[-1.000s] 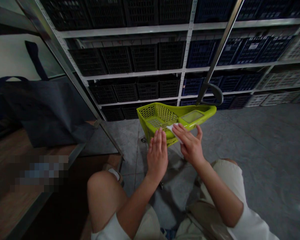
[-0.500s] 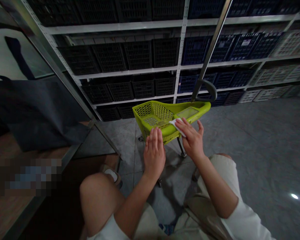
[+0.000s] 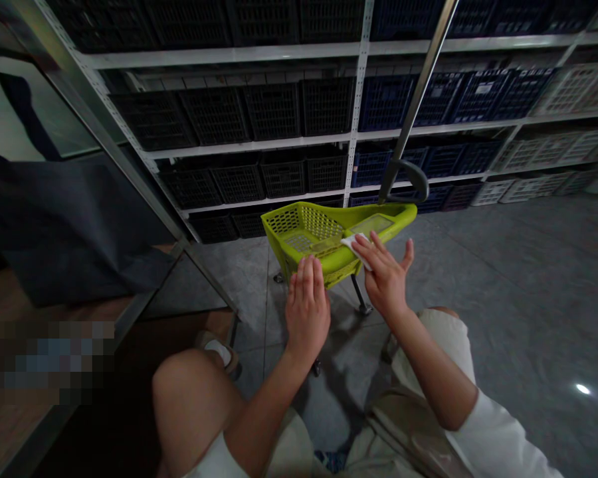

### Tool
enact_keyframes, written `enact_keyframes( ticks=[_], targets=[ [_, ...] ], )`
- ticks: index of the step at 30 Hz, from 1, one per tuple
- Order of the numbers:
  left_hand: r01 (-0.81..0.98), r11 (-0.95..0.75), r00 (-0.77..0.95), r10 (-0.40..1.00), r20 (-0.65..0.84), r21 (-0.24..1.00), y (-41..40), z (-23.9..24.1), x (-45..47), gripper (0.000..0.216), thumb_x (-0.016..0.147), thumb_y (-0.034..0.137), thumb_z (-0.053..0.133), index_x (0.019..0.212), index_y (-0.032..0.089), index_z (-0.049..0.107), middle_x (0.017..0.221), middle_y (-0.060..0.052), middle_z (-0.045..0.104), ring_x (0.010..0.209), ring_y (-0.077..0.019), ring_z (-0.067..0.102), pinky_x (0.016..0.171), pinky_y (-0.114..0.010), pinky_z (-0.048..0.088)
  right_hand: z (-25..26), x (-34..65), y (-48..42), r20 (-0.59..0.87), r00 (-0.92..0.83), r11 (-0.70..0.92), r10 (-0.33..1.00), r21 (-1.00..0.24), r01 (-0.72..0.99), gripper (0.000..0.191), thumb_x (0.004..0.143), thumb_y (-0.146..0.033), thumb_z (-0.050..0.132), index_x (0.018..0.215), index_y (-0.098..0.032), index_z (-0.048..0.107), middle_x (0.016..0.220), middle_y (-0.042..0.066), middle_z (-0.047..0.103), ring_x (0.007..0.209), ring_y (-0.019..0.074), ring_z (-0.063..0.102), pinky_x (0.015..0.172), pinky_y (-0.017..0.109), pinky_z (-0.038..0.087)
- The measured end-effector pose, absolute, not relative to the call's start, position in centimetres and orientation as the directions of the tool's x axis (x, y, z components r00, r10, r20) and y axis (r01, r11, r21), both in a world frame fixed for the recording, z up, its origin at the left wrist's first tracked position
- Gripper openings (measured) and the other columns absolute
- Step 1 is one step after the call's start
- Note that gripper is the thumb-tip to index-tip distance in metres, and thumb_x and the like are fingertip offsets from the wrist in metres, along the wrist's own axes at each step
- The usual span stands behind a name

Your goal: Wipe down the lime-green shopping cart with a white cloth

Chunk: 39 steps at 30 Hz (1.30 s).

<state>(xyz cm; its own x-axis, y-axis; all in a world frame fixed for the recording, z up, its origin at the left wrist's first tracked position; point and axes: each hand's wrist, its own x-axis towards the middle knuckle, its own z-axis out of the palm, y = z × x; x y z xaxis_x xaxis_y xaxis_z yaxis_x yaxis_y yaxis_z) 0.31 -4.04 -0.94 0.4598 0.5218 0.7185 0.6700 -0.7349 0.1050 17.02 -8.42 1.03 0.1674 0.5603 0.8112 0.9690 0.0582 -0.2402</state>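
Observation:
A lime-green plastic basket cart (image 3: 303, 226) on small wheels stands on the grey floor in front of me. My left hand (image 3: 306, 309) lies flat against its near side, fingers straight and together. My right hand (image 3: 386, 275) presses a small white cloth (image 3: 355, 247) onto the cart's near rim, with the fingers spread and the thumb lifted. A grey metal pole with a dark curved handle (image 3: 412, 174) rises from the cart's far end.
Metal shelving (image 3: 359, 126) with several dark and white crates fills the wall behind the cart. A slanted steel rack post (image 3: 144, 179) and a wooden shelf (image 3: 24, 411) with a dark bag (image 3: 64, 226) are at left. My bare knees frame the floor below.
The view has shifted a little and the cart sits slightly lower left. My right hand has slid the white cloth along the rim and its fingers have spread wider. My left hand stays put.

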Motion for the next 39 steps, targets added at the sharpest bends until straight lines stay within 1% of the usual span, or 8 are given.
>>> enact_keyframes(
  ticks=[5,11,17,25,29,32,36,39],
  targets=[
    [0.682,-0.723,0.435,0.520,0.735,0.108,-4.1,-1.5,1.0,0.068,0.097,0.016,0.045,0.158,0.006,0.016,0.155,-0.024,0.043,0.150,-0.0310,0.034,0.118,-0.050,0.038,1.1,13.0,-8.7,0.778,0.158,0.106,0.608,-0.277,0.955,0.060,0.087,-0.007,0.037,0.140,-0.030,0.053,0.143,0.002,0.060,0.138,0.0191,0.052,0.125,0.052,-0.005],
    [0.682,-0.723,0.434,0.523,0.734,0.112,-3.9,-1.4,0.7,0.067,0.098,0.016,0.044,0.158,0.008,0.016,0.155,-0.022,0.043,0.149,-0.0297,0.036,0.118,-0.049,0.038,1.0,14.1,-9.2,0.740,0.000,0.200,0.673,-0.182,0.963,0.063,0.086,-0.007,0.038,0.144,-0.030,0.050,0.148,0.002,0.056,0.139,0.0196,0.050,0.125,0.052,-0.003],
    [0.692,-0.718,0.462,0.525,0.715,0.080,-4.1,-0.9,0.8,0.068,0.096,0.014,0.046,0.157,0.005,0.017,0.156,-0.023,0.042,0.150,-0.0297,0.033,0.120,-0.047,0.037,0.7,16.7,-8.7,0.804,0.212,0.025,0.555,-0.271,0.962,0.059,0.086,-0.006,0.039,0.137,-0.030,0.056,0.143,0.001,0.061,0.139,0.0210,0.050,0.124,0.055,0.000],
    [0.702,-0.710,0.444,0.494,0.748,0.053,-3.9,-1.6,0.7,0.065,0.097,0.015,0.045,0.156,0.004,0.020,0.152,-0.023,0.047,0.148,-0.0286,0.037,0.118,-0.046,0.038,0.9,13.4,-8.8,0.774,-0.007,0.244,0.634,-0.191,0.951,0.063,0.087,-0.007,0.037,0.146,-0.028,0.047,0.147,0.004,0.056,0.140,0.0177,0.048,0.125,0.048,-0.001],
    [0.697,-0.714,0.457,0.511,0.728,0.064,-4.0,-1.2,0.7,0.071,0.095,0.014,0.048,0.158,0.005,0.016,0.156,-0.022,0.042,0.150,-0.0285,0.033,0.120,-0.045,0.036,0.5,17.2,-8.4,0.816,0.120,0.110,0.565,-0.219,0.970,0.063,0.086,-0.006,0.039,0.142,-0.032,0.052,0.143,0.002,0.060,0.138,0.0211,0.051,0.124,0.053,-0.001],
    [0.686,-0.723,0.451,0.511,0.732,0.083,-4.1,-1.4,0.9,0.071,0.096,0.015,0.048,0.158,0.004,0.015,0.156,-0.023,0.042,0.151,-0.0289,0.031,0.120,-0.046,0.036,0.7,16.1,-8.7,0.800,0.188,0.054,0.569,-0.265,0.963,0.065,0.085,-0.005,0.039,0.144,-0.031,0.051,0.146,0.004,0.058,0.140,0.0220,0.049,0.123,0.052,0.006],
    [0.674,-0.732,0.435,0.502,0.747,0.099,-4.0,-1.9,1.0,0.069,0.097,0.017,0.044,0.158,0.004,0.015,0.153,-0.024,0.045,0.150,-0.0290,0.034,0.118,-0.048,0.038,1.1,12.5,-9.7,0.743,0.028,0.202,0.669,-0.218,0.955,0.066,0.087,-0.007,0.038,0.150,-0.025,0.042,0.149,0.007,0.054,0.143,0.0199,0.045,0.121,0.045,0.017],
    [0.674,-0.732,0.440,0.509,0.740,0.103,-4.0,-1.8,0.8,0.071,0.096,0.015,0.045,0.158,0.005,0.012,0.154,-0.023,0.044,0.150,-0.0291,0.034,0.119,-0.048,0.038,0.9,13.5,-9.7,0.731,-0.093,0.269,0.676,-0.127,0.955,0.067,0.088,-0.007,0.038,0.152,-0.026,0.038,0.151,0.007,0.052,0.142,0.0200,0.046,0.121,0.046,0.016]
  ],
)
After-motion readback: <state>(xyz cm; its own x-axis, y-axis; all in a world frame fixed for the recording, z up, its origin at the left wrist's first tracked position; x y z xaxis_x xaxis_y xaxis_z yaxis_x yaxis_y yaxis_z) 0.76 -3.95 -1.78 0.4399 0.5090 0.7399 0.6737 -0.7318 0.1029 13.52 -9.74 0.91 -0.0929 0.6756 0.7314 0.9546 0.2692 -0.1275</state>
